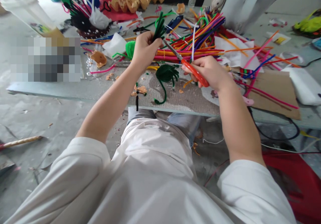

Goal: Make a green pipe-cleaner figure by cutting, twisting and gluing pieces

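My left hand (147, 46) is closed round a bundle of dark green pipe cleaners (159, 26), whose ends stick up above the fingers. In my right hand (209, 70) is a pair of scissors (193, 70) with orange-red handles. The scissors' blades point up and left, and their tips reach the bundle beside my left thumb; whether they touch it I cannot tell. Below, on the table, lies a looped dark green pipe cleaner piece (167, 74) with one long curled tail. A bright green roll (130, 49) sits just left of my left wrist.
Many coloured pipe cleaners (200, 38) are heaped behind my hands. A lidded plastic cup (32, 13) stands at the left, a grey bin-like container (253, 3) at the back right. Cardboard (276, 93) lies at the right, near the table's front edge (107, 98). Egg-carton pieces (132, 1) lie behind.
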Motion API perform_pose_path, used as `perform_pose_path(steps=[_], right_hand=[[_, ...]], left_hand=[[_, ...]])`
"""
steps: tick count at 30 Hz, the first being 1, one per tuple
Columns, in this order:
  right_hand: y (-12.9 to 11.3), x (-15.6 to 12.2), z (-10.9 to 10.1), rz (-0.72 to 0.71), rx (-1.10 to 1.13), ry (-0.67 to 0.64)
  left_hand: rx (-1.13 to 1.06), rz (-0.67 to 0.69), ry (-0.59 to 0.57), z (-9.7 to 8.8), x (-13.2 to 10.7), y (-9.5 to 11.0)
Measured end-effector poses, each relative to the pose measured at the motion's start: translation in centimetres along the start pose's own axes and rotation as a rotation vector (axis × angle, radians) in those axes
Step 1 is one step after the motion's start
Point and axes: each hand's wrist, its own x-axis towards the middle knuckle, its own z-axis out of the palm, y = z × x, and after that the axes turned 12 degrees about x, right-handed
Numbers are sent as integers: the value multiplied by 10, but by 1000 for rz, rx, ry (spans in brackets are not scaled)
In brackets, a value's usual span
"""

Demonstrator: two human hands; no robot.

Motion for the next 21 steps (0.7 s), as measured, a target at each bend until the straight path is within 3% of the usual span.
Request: perform_pose_path(steps=[15,21], right_hand=[[-1,-2,-1,-12,-1,-8],[3,2,-1,-29,-37,2]], left_hand=[[40,4,-17,-1,2,-6],[-28,29,34,2,2,-6]])
